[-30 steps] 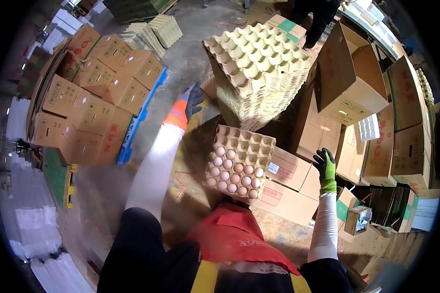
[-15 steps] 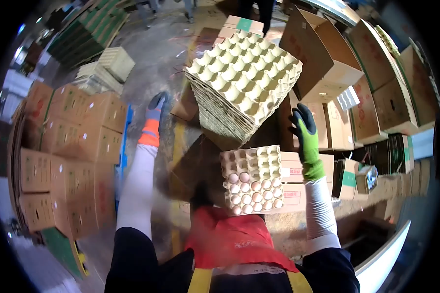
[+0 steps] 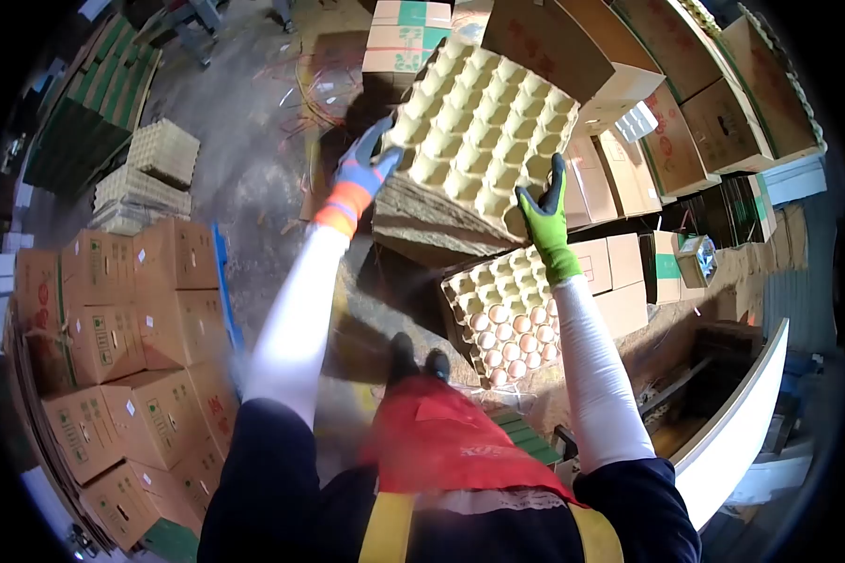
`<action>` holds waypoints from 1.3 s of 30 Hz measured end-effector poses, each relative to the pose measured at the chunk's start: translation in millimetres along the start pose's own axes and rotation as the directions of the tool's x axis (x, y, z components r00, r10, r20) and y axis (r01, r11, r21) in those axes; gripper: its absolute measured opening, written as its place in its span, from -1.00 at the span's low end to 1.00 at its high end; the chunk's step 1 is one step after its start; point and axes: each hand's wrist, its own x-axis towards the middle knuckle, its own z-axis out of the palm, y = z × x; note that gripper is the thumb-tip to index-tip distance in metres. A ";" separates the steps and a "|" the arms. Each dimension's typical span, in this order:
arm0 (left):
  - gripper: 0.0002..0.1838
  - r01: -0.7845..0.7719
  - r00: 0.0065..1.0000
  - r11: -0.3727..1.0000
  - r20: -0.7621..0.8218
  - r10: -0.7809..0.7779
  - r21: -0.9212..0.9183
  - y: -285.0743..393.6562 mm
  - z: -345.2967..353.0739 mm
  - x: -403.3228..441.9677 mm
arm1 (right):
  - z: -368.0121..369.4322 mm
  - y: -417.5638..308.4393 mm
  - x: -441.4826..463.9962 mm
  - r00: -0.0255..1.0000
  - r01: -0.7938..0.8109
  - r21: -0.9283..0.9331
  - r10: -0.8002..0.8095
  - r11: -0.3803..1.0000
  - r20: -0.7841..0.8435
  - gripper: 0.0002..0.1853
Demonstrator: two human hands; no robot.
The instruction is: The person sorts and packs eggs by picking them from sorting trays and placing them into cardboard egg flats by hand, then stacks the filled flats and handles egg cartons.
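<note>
A tall stack of pulp egg trays (image 3: 432, 228) stands in front of me, with an egg-free tray (image 3: 483, 131) on top. My left hand (image 3: 359, 178), in a blue-grey glove with an orange cuff, grips the top tray's left edge. On the opposite side, my right hand (image 3: 546, 218), in a green glove with dark fingers, holds its right edge near the front corner. Nearer me, partly behind my right forearm, lies another tray (image 3: 462, 293) whose front cups hold several brown eggs (image 3: 514, 342).
Stacked cartons (image 3: 103, 342) fill the left side beside a blue edge (image 3: 225, 286). More trays (image 3: 164, 155) stand at the far left. Open cartons (image 3: 620, 84) line the right, and a white panel (image 3: 737, 422) stands at lower right. A taped carton (image 3: 407, 42) is behind the stack.
Both hands have come in from the sides onto the top tray's edges. My view has shifted, and the egg-filled tray now appears farther right, partly covered by my right arm.
</note>
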 end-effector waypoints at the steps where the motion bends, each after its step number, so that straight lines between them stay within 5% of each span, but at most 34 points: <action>1: -0.40 0.009 1.000 1.000 -0.025 -0.009 -0.001 11.5 3.8 -13.5 | -7.5 -9.6 -0.9 0.998 -0.047 0.033 0.045 0.998 0.044 -0.03; 4: -0.41 -0.053 0.993 0.972 -0.093 0.076 0.229 30.9 14.0 -44.4 | -25.9 -10.9 6.3 0.982 -0.120 0.249 0.079 0.961 0.169 -0.01; 5: -0.42 -0.015 0.994 0.983 -0.106 0.035 0.184 33.8 17.8 -53.6 | -33.2 -10.8 9.1 0.969 -0.184 0.249 0.133 0.951 0.206 0.00; 9: -0.42 0.141 0.969 0.989 -0.212 -0.127 0.050 61.5 37.6 -96.2 | -39.7 1.2 45.8 0.948 -0.020 0.154 -0.030 0.988 0.317 -0.06; 11: -0.41 0.120 0.971 0.961 -0.229 -0.062 0.250 66.7 42.6 -110.4 | -43.7 -5.0 62.6 0.892 -0.185 0.233 0.064 0.955 0.447 -0.07; 13: -0.42 0.153 0.965 0.978 -0.233 -0.118 0.141 58.7 46.5 -117.6 | -46.5 -1.8 73.1 0.895 -0.112 0.176 0.023 0.978 0.446 -0.07; 15: -0.44 0.195 0.977 0.966 -0.119 -0.177 0.168 57.9 27.8 -117.3 | -52.7 -2.2 80.3 0.838 -0.176 0.117 0.086 0.977 0.539 -0.03; 16: -0.45 0.263 0.965 0.945 -0.046 -0.259 0.195 58.8 17.8 -109.9 | -55.4 -5.6 77.1 0.871 -0.059 0.018 0.043 0.998 0.490 -0.03; 17: -0.49 0.409 0.913 0.913 -0.012 -0.409 0.015 72.8 9.4 -100.0 | -55.3 -7.5 72.3 0.893 0.051 -0.092 -0.004 0.994 0.451 -0.02; 18: -0.57 0.213 0.963 0.961 0.129 -0.237 0.177 69.5 -12.6 -85.9 | -58.6 -15.7 71.1 0.881 0.015 -0.072 0.020 0.997 0.472 -0.02; 20: -0.71 0.358 0.918 0.934 0.182 -0.353 0.002 50.6 -53.8 -56.8 | -56.6 -20.5 67.3 0.887 0.002 -0.053 0.022 0.999 0.461 -0.04; 22: -0.72 0.237 0.935 0.923 0.189 -0.302 0.305 98.6 -66.2 5.1 | -53.9 -21.9 66.7 0.897 0.019 -0.076 0.016 0.997 0.442 -0.05; 24: -0.66 -0.055 0.983 0.931 0.186 -0.014 0.362 69.8 -81.0 79.2 | -53.5 -34.8 65.6 0.896 -0.038 -0.107 0.081 0.994 0.436 -0.06; 26: -0.56 -0.598 0.789 0.696 0.447 0.421 0.399 70.2 -54.2 148.7 | -48.9 -32.2 63.0 0.904 -0.005 -0.157 0.072 0.988 0.422 -0.05; 28: -0.45 -0.761 0.626 0.482 0.687 0.369 0.435 47.3 -23.9 202.9 | -50.8 -37.9 65.0 0.914 -0.015 -0.167 0.081 0.986 0.398 -0.09; 29: -0.43 -0.708 0.587 0.609 0.777 0.228 0.357 -5.3 -6.9 223.2 | -52.6 -54.1 64.0 0.926 -0.040 -0.218 0.118 0.975 0.358 -0.14; 30: -0.39 -0.140 0.573 0.867 0.753 -0.323 0.478 -26.3 5.9 227.5 | -52.1 -75.5 61.4 0.942 -0.164 -0.293 0.238 0.942 0.239 -0.21; 31: -0.36 0.008 0.428 0.852 0.768 -0.476 0.523 -52.1 15.7 238.4 | -51.6 -97.4 58.8 0.930 -0.296 -0.338 0.351 0.893 0.112 -0.28; 32: -0.38 -0.018 0.518 0.912 0.784 -0.342 0.409 -86.1 24.1 241.0 | -41.5 -106.0 50.6 0.980 -0.198 -0.358 0.171 0.913 -0.106 -0.33; 33: -0.36 -0.058 0.565 0.876 0.739 -0.367 0.479 -103.2 32.9 245.1 | -36.7 -100.5 32.9 0.949 -0.263 -0.358 0.172 0.896 -0.266 -0.41; 34: -0.32 0.075 0.463 0.906 0.791 -0.401 0.416 -66.2 28.0 245.3 | -14.0 -120.4 19.3 0.817 -0.436 -0.161 0.315 0.885 -0.483 -0.42; 35: -0.29 -0.088 0.441 0.857 0.792 -0.422 0.507 -56.2 31.6 252.7 | 6.7 -128.5 -1.5 0.735 -0.535 -0.121 0.391 0.836 -0.554 -0.32; 37: -0.30 -0.080 0.451 0.852 0.781 -0.431 0.517 -54.3 35.2 249.1 | 58.6 -142.6 -26.9 0.541 -0.517 0.441 0.679 0.734 -0.496 -0.15; 39: -0.33 -0.139 0.471 0.838 0.780 -0.412 0.527 -71.2 46.4 240.7 | 93.7 -125.6 -53.1 0.502 -0.567 0.414 0.697 0.712 -0.513 -0.15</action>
